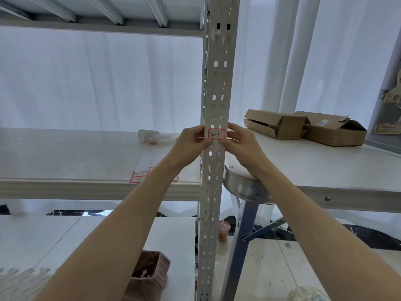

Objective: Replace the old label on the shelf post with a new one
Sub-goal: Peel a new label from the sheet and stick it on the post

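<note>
A white label [216, 134] with a red border and handwritten marks sits on the front of the perforated grey shelf post [219, 83]. My left hand [191, 142] is at the label's left edge, its curled fingers touching the post there. At the right edge is my right hand [238, 141], with its fingers curled against the post. Both hands frame the label, which shows in full between them. A sheet of labels [149, 166] with red-bordered stickers lies on the shelf board behind my left forearm.
White rolled items [152, 136] lie on the shelf board [65, 161]. Two cardboard boxes [303, 127] rest on a white table [325, 170] at the right. A round metal stool [243, 185] stands beside the post. A brown bin [149, 274] sits below.
</note>
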